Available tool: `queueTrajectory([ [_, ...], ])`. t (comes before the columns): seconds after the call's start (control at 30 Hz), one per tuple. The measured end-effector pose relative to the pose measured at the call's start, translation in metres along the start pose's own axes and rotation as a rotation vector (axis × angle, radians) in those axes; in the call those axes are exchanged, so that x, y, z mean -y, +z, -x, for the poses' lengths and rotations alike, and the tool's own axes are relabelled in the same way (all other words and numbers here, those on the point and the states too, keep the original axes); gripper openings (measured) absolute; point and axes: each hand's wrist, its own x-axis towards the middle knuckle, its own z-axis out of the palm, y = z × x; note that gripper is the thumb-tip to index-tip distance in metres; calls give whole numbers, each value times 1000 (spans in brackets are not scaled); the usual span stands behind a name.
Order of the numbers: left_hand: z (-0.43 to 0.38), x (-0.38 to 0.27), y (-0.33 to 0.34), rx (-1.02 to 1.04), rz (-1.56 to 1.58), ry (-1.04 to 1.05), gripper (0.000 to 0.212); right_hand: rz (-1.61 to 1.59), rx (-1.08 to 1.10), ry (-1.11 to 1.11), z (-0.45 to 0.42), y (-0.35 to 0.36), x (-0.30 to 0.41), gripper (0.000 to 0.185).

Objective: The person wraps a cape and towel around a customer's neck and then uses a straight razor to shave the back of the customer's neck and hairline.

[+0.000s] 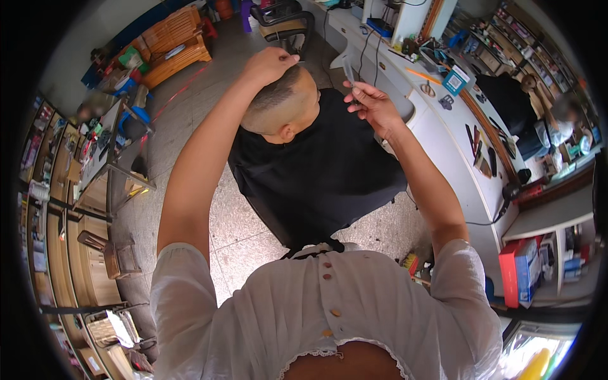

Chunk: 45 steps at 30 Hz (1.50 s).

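A seated person's head [287, 107], cropped very short at the side with longer dark hair on top, is in front of me. A black barber's cape [318, 161] covers this person's body. My left hand [271, 65] rests at the top of the head, its fingers bent together over the hair. A thin pale edge shows by those fingertips; what it belongs to is unclear. Right of the head, my right hand [373, 104] is raised and apart from the hair. Between its thumb and fingers stands a slim translucent tool [349, 71], possibly a comb.
A white counter [441, 137] along the right holds scissors [427, 89], several combs or clippers and a printed-code stand [456, 80]. The mirror [536, 95] reflects people. A black hair dryer [510, 192] hangs at its edge. A wooden bench [173, 45], cluttered table [102, 142] and shelves stand left.
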Motion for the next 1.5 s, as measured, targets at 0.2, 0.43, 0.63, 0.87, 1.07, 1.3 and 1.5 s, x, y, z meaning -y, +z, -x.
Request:
queueTrajectory([
  [0.2, -21, 6, 14, -10, -14, -188, 41, 62, 101, -1, -54, -8, -21, 22],
  [0.43, -21, 12, 9, -2, 70, -249, 38, 61, 112, -62, -92, -6, -26, 22],
  [0.63, -19, 7, 17, -87, 111, -287, 36, 124, 163, -73, -114, -4, -17, 19],
  [0.87, -20, 11, 19, -46, 185, -310, 30, 168, 209, -94, -129, -3, -16, 17],
  [1.07, -21, 9, 17, 2, 194, -343, 27, 181, 245, -125, -134, 1, -21, 15],
  [1.3, -20, 6, 20, -21, 196, -355, 21, 217, 231, -132, -136, 1, -20, 16],
  [1.5, -20, 12, 19, -16, 235, -349, 27, 258, 215, -147, -130, 4, -18, 17],
])
